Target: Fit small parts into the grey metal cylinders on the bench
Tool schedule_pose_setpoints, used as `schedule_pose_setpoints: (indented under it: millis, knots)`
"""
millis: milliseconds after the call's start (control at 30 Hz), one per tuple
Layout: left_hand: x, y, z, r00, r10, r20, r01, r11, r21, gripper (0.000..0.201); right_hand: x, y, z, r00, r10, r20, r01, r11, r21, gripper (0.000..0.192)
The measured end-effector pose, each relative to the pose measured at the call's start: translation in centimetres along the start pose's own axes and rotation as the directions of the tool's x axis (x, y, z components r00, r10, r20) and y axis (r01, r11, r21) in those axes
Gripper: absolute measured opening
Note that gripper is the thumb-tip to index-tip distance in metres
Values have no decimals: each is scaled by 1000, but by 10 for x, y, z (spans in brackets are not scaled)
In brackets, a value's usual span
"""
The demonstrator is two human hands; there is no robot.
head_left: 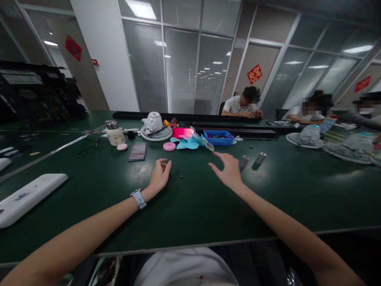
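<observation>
My left hand (160, 174), with a watch (139, 198) on its wrist, rests at the table with loosely curled fingers apart and nothing in them. Over the table to its right, my right hand (228, 171) is empty, thumb and fingers spread. A tiny dark piece (181, 176) lies between the hands. Just right of my right hand stand two grey metal cylinders, a nearer-in one (244, 158) partly hidden and a further one (262, 155). Beyond the hands are light blue fan blades (188, 143) and a pink round piece (169, 146).
A white fan (153, 122), a blue tray (218, 138), a jar (114, 134) and a small card-like item (137, 151) stand further back on the green table (190, 214). At left lies a white casing (32, 196). Several people sit across the table, near other fan parts (308, 137).
</observation>
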State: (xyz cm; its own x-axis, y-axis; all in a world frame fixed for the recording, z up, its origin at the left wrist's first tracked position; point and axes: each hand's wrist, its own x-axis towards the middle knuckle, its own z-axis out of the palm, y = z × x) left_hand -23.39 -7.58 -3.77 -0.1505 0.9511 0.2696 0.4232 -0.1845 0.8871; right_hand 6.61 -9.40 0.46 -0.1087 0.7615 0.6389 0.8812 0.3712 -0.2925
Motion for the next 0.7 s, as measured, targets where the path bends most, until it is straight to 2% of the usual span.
schedule_pose_setpoints:
  millis: [33, 100, 167, 200, 333, 533, 633, 700]
  knots:
    - [0, 0, 0, 1000, -2, -1, 2, 1000, -1, 45, -2, -21, 11, 987, -86, 138, 71, 992, 107, 49]
    - [0, 1, -1, 1000, -8, -7, 8, 1000, -8, 44, -2, -50, 35, 921, -158, 357, 61, 962, 268, 51]
    - [-1, 1, -2, 1000, -21, -6, 21, 1000, -14, 46, 0, -63, 58, 869, -155, 470, 3, 951, 309, 51]
    - [-2, 2, -2, 1000, -26, -2, 26, 1000, -10, 47, 1, -65, 66, 859, -144, 491, -14, 953, 304, 48]
    - [-3, 3, -1, 1000, -17, 18, 16, 1000, 27, 50, 7, -63, 81, 875, -117, 469, -33, 953, 300, 31]
    - [-4, 5, -1, 999, 10, 37, -11, 1000, 22, 53, 5, -70, 78, 864, -136, 485, -17, 954, 298, 31]
    - [-1, 1, -2, 1000, 1, 31, -1, 1000, -1, 55, 6, -57, 61, 887, -162, 432, 19, 948, 318, 28]
    - [2, -3, -2, 999, -3, 35, 3, 1000, 5, 57, 10, -32, 35, 934, -133, 330, 50, 968, 248, 28]
